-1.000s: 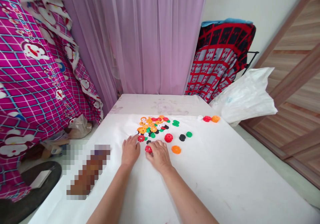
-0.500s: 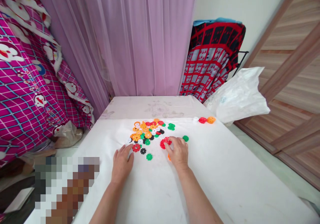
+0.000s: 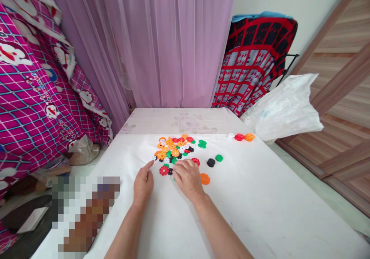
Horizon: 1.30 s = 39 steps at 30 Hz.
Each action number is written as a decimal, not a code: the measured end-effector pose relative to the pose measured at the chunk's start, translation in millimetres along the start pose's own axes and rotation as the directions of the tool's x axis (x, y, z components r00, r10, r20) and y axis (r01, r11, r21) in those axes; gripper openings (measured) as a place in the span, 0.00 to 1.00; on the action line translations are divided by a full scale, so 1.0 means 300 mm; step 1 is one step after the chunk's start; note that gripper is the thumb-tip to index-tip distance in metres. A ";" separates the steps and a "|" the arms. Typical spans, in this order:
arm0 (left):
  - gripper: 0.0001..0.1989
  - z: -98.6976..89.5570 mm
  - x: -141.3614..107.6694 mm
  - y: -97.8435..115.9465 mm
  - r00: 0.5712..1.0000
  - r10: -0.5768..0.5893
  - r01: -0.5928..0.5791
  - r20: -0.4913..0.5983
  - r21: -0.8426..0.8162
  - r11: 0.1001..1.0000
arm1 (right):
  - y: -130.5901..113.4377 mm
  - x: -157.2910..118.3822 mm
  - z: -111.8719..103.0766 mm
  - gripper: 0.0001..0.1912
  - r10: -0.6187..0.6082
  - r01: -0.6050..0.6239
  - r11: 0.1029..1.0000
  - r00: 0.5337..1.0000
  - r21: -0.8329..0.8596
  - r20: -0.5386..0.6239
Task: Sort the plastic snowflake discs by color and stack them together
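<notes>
A loose pile of flower-shaped plastic discs (image 3: 174, 153) in orange, red, white, green and black lies on the white cloth. At its left edge, my left hand (image 3: 143, 182) points its index finger at a white disc (image 3: 154, 158), the other fingers curled. My right hand (image 3: 187, 177) is palm down at the pile's near right side, over a mostly covered green disc; whether it grips it is hidden. Near it are a red disc (image 3: 163, 170), another red disc (image 3: 195, 161), an orange disc (image 3: 205, 179), a black stack (image 3: 211, 162) and a green disc (image 3: 219, 158).
Red pieces (image 3: 239, 137) and orange pieces (image 3: 249, 137) sit by the table's right edge. A white plastic bag (image 3: 285, 106) stands beyond that edge. Green discs (image 3: 202, 144) lie right of the pile. A purple curtain (image 3: 173, 47) hangs behind the table (image 3: 245, 212).
My right hand has moved left from the red disc to the pile's near side, uncovering the orange disc and black stack. My left hand's index finger now points out. The view has shifted slightly.
</notes>
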<state>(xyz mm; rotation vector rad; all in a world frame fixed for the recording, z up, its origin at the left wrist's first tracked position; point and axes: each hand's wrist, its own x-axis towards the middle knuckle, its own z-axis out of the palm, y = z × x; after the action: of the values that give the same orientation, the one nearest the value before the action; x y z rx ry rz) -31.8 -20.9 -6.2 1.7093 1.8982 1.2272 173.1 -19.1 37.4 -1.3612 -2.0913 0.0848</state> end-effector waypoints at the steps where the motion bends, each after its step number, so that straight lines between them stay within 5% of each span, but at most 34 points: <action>1: 0.21 -0.001 0.000 -0.001 0.999 -0.024 0.023 -0.026 -0.031 0.999 | -0.032 0.015 0.011 0.06 -0.030 0.029 0.999 0.998 0.013 0.058; 7: 0.21 -0.002 -0.001 0.001 0.992 -0.120 0.113 -0.044 -0.135 0.984 | -0.127 0.095 0.057 0.09 0.030 0.000 0.995 0.951 -0.095 0.307; 12: 0.21 0.001 -0.001 0.001 0.991 -0.135 0.129 -0.026 -0.149 0.980 | -0.138 0.104 0.076 0.12 0.082 -0.056 0.994 0.955 -0.097 0.286; 17: 0.20 0.000 -0.002 0.000 0.990 -0.140 0.135 -0.023 -0.144 0.980 | -0.035 0.095 -0.009 0.16 0.174 -0.165 0.983 0.975 -0.075 0.135; 21: 0.20 -0.003 -0.002 0.004 0.995 -0.097 0.097 0.006 -0.109 0.989 | 0.104 0.081 -0.123 0.15 0.328 -0.315 0.935 0.943 -0.164 0.059; 32: 0.20 -0.008 -0.005 0.001 0.993 -0.118 0.118 0.011 -0.124 0.985 | 0.193 0.063 -0.160 0.16 0.318 -0.262 0.930 0.925 -0.257 0.209; 36: 0.20 -0.007 -0.003 0.002 0.993 -0.121 0.122 0.015 -0.115 0.986 | 0.221 0.122 -0.194 0.14 0.289 -0.243 0.945 0.934 -0.218 0.209; 39: 0.20 -0.007 0.000 0.005 0.993 -0.112 0.114 0.023 -0.107 0.988 | 0.214 0.210 -0.188 0.16 0.342 -0.257 0.920 0.894 -0.295 0.289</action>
<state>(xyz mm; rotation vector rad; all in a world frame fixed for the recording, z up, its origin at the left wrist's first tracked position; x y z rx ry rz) -32.4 -22.0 -3.8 1.5306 1.8558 1.2447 238.2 48.2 87.6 -1.9400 -2.1991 0.2018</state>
